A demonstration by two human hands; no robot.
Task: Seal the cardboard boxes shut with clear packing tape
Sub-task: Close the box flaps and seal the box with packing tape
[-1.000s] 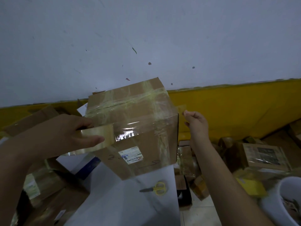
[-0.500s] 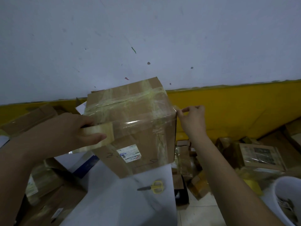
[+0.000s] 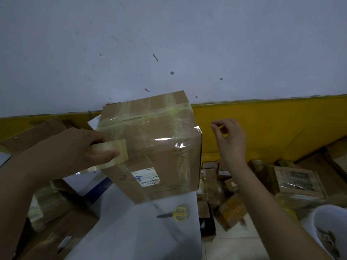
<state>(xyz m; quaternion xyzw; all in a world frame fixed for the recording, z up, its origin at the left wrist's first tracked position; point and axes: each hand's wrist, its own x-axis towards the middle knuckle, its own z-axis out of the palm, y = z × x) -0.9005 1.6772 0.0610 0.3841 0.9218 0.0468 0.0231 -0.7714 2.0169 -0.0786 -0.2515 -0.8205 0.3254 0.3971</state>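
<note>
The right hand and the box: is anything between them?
No. In the head view, the right hand hovers apart from the cardboard box; only the yellow wall band shows in the gap.

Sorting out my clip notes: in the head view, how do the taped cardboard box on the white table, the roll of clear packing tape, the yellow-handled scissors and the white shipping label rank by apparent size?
1. Taped cardboard box
2. Roll of clear packing tape, partly hidden
3. Yellow-handled scissors and white shipping label: too alike to rank

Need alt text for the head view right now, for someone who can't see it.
The left hand grips a roll of clear tape against the left side of a taped cardboard box on a white table. The right hand hovers empty beside the box; yellow-handled scissors lie below.
</note>
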